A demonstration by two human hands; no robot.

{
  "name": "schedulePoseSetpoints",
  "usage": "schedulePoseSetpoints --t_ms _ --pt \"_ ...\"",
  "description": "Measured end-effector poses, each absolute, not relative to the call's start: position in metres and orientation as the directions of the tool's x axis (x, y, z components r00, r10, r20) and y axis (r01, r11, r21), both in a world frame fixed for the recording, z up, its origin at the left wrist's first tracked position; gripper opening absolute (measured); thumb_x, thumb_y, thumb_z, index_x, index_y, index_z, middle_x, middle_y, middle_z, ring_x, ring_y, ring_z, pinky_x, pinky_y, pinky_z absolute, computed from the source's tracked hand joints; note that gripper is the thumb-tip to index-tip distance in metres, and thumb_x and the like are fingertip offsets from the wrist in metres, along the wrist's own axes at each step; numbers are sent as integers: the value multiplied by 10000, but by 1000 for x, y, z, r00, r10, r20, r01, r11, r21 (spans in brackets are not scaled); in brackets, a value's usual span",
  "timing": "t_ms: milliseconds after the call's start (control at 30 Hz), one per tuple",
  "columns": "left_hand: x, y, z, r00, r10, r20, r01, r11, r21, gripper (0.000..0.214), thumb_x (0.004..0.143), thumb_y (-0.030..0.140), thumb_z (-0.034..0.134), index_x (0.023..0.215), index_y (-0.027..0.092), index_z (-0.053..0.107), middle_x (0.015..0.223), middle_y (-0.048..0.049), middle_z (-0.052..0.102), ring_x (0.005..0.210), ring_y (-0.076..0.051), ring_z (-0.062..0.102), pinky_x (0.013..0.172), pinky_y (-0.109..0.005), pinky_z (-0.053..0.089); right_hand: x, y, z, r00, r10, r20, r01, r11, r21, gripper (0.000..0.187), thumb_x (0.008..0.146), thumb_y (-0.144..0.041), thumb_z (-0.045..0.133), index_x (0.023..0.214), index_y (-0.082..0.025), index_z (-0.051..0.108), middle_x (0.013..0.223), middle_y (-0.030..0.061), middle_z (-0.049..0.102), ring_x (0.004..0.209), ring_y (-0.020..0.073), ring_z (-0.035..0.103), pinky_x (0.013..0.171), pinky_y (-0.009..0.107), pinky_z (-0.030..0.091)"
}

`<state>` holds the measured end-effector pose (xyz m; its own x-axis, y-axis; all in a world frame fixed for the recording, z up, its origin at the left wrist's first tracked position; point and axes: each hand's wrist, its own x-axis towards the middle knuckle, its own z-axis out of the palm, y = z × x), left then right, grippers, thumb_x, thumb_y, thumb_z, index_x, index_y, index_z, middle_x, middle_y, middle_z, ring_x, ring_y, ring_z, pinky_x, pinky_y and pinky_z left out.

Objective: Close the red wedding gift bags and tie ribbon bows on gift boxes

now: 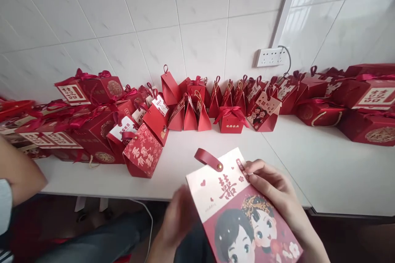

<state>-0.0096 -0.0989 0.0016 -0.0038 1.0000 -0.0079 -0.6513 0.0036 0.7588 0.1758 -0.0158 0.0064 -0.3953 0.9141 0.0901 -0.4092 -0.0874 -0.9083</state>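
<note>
I hold a flat red and white paper gift box (237, 209) with a cartoon couple printed on it and a red strap tab (208, 159) at its top. My right hand (277, 193) grips its right edge, fingers pinched near the top corner. My left hand (179, 218) is behind its left edge, blurred, with fingers curled against the card. The box is over the front edge of the white table (324, 164).
Many red gift boxes (142, 152) and bags (230, 119) with ribbons line the back of the table against the tiled wall. Larger red boxes (367, 127) stand at the right. A power socket (270, 56) is on the wall. Another person's arm (18, 176) is at the left.
</note>
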Motion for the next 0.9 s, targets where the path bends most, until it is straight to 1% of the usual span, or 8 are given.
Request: schedulePoseSetpoints --t_ms 100,233,333,467,600,700,800,900 --pt "-23 -83 5 -112 991 71 -528 -120 841 430 797 581 613 936 181 683 906 -73 709 818 -229 672 728 -311 544 169 -20 4 -444 887 127 -367 -51 -929 124 822 -325 717 756 -227 679 854 4 644 702 99 568 600 161 463" --pt "-34 -74 19 -199 958 208 -268 -257 929 437 639 534 774 879 184 670 791 -23 669 708 -156 634 618 -215 511 165 -20 3 -459 869 186 -290 51 -956 117 862 -324 677 782 -238 680 814 -10 634 680 82 551 581 135 441" --pt "-29 -73 27 -321 932 166 -138 -220 966 404 621 466 811 873 189 659 773 -6 636 685 -123 593 560 -174 480 167 -19 2 -448 867 218 -241 118 -963 120 876 -329 657 796 -242 677 838 -7 644 728 96 579 609 141 461" --pt "-26 -72 29 -432 896 102 -89 -155 984 284 669 370 798 838 189 659 788 -3 640 703 -100 590 582 -147 474 171 -20 2 -483 850 210 -178 140 -974 124 904 -321 623 814 -245 663 887 -14 650 773 95 587 646 144 461" --pt "-35 -66 29 -408 907 105 -77 -149 986 283 645 365 818 797 170 679 748 -7 649 636 -84 595 555 -140 481 171 -21 5 -553 813 181 -143 122 -982 146 918 -332 602 818 -235 647 883 -15 636 786 98 578 679 160 451" --pt "-41 -61 31 -369 926 79 -169 -150 974 302 602 363 845 744 167 664 671 24 620 501 -52 547 462 -130 443 170 -19 6 -601 786 145 -130 83 -988 169 930 -355 580 839 -226 640 878 -5 627 765 102 555 663 177 438" --pt "-45 -60 32 -206 978 22 -260 -76 963 351 575 389 861 724 167 633 566 50 566 382 -46 474 373 -146 380 170 -15 3 -641 758 121 -137 42 -990 195 919 -378 591 832 -208 633 848 1 611 729 103 531 635 191 419" --pt "-49 -59 27 -79 994 75 -190 -89 978 371 611 435 844 760 168 634 534 44 549 397 -61 471 399 -167 385 172 -13 -2 -682 724 104 -137 13 -990 228 907 -398 606 824 -187 627 814 5 589 712 105 513 628 208 394"
